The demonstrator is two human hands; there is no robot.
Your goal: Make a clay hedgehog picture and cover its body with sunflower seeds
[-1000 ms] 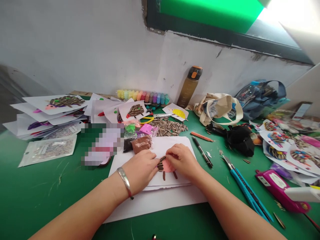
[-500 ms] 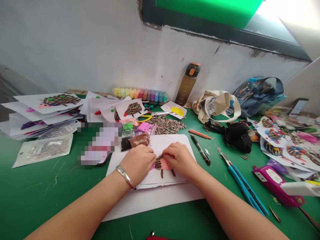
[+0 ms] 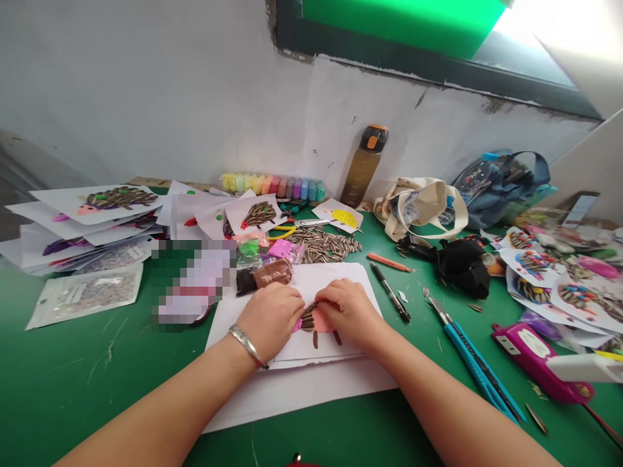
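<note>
On a stack of white paper [image 3: 335,381] lies a pink clay animal shape [image 3: 322,320] with brown legs and a row of striped sunflower seeds [image 3: 307,318]. My left hand [image 3: 273,319], with a silver bracelet on the wrist, is closed at the shape's left edge; what its fingertips hold is hidden. My right hand [image 3: 351,315] covers the upper right of the shape, its fingers pinched at a seed near the top. Just behind the hands are packs of brown clay [image 3: 272,272] and black clay [image 3: 244,280], and a pile of loose seeds [image 3: 326,244].
Finished seed pictures [image 3: 117,196] are stacked at the left. A bottle [image 3: 363,170] and a cloth bag [image 3: 418,206] stand at the back. To the right lie a pen [image 3: 389,292], a blue cutter [image 3: 479,363] and a magenta glue gun [image 3: 540,362].
The view has shifted very slightly. Both hands stay at nearly the same place on the pink shape, with only small finger movement.
</note>
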